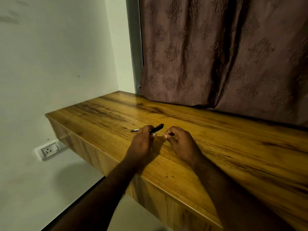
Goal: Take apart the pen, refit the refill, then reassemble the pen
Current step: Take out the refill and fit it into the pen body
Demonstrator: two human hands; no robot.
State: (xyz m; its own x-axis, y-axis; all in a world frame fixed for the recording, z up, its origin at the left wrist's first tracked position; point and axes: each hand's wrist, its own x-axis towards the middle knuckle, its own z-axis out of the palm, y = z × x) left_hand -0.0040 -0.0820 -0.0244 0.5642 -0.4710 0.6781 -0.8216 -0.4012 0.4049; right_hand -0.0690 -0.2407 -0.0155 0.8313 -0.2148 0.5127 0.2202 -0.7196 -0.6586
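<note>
The head view, the only one, looked down on a wooden surface [216, 130] set against a pale wall, with a patterned curtain [225, 52] hanging behind it and a wall socket [49, 150] low on the left.

Both hands rested near the middle of the surface, close together but apart. The left hand [142, 142] held the pen [156, 128], a slim black barrel that angled up and to the right from between its fingers [154, 135], which were clamped around the barrel's lower part. The barrel's far end stood clear of the hand, just above the wood.

Just beyond the left hand a short grey piece [134, 130] lay on the surface, partly hidden by the knuckles. It could have been the pen's cap or its tip section; it was too small to tell which, or whether it was joined to the barrel.

The right hand [180, 142] was curled, its thumb and forefinger pinched together near the barrel's end. Whether they held a small part such as a spring or a tip could not be made out.

As a judgement, the task seemed to be at an early or middle stage: the pen looked at least partly taken apart, no bare refill was visible anywhere, and refitting and reassembly probably lay ahead.
</note>
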